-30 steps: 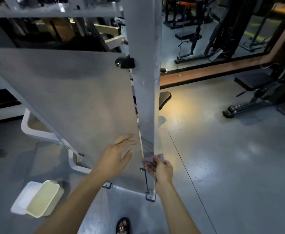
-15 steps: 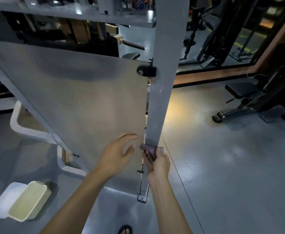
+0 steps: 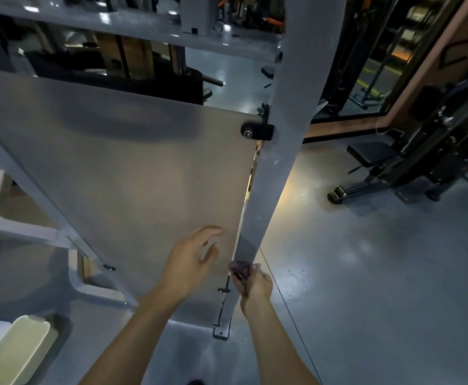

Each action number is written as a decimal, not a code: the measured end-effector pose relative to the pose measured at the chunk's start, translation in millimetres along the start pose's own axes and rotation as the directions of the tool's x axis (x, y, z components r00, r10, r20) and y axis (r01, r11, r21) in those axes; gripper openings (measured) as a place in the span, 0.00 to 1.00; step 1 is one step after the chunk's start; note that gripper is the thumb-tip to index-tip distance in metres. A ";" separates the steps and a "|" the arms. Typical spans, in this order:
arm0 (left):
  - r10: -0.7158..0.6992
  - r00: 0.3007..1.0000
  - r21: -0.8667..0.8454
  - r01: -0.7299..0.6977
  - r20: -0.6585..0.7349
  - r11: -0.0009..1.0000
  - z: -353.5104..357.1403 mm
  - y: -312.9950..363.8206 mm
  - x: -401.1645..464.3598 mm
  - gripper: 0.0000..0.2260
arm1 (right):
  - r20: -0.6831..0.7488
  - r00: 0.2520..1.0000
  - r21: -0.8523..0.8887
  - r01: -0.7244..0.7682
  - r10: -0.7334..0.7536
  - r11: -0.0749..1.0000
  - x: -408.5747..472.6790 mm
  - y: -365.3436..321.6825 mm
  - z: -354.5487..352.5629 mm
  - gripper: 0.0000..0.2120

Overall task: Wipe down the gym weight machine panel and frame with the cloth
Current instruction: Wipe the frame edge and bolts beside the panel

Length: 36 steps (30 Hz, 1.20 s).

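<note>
Right hand (image 3: 255, 284) presses cloth (image 3: 239, 267) against frame post (image 3: 280, 168) beside panel (image 3: 133, 173).

Both forearms reach up from the lower frame. Left hand (image 3: 191, 259) spreads relaxed fingers; right hand (image 3: 253, 284) is curled tight, pinching.

cream tub (image 3: 19, 348) btm-left on floor (image 3: 380, 273) | black bench (image 3: 371, 154) far right
</note>
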<state>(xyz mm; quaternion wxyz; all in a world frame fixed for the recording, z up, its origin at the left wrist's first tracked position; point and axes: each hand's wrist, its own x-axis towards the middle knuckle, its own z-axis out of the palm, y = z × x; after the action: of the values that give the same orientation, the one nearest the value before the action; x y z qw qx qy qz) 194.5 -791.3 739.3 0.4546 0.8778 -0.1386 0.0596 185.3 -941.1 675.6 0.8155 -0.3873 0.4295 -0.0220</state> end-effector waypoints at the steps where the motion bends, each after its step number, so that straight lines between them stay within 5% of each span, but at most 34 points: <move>1: -0.002 1.000 -0.008 0.002 0.001 1.000 0.4 -1.1 0.8 0.15 | 0.007 1.000 -0.007 -0.002 0.002 1.000 -4.3 -2.9 1.5 0.09; 9: 0.074 0.997 -0.106 -0.077 -0.028 0.991 -2.7 9.4 18.9 0.12 | 0.061 0.966 -0.045 0.254 -0.251 0.966 -42.8 -31.5 18.6 0.15; 16: 0.098 0.995 -0.199 -0.102 -0.032 0.975 -7.3 12.9 27.0 0.12 | -0.022 0.962 -0.007 0.274 -0.274 0.962 -61.2 -31.8 28.8 0.02; 21: 0.094 0.994 -0.263 -0.105 -0.055 0.959 -5.8 22.6 31.5 0.12 | -0.020 0.909 0.007 0.417 -0.417 0.909 -72.1 -53.7 38.1 0.07; 28: 0.073 0.996 -0.281 -0.083 -0.047 0.956 -1.5 28.9 31.1 0.11 | -0.011 0.931 -0.061 0.362 -0.364 0.930 -70.4 -40.1 30.9 0.03; 36: 0.065 0.992 -0.300 -0.095 -0.110 0.949 -5.1 33.6 32.2 0.11 | 0.014 0.870 -0.077 0.493 -0.494 0.867 -77.2 -68.2 36.0 0.04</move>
<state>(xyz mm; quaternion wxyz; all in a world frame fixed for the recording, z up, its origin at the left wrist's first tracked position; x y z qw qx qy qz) 215.3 -811.6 776.0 0.5880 0.7868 -0.1590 0.0993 182.8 -938.3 784.6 0.7658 -0.5156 0.3195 -0.2139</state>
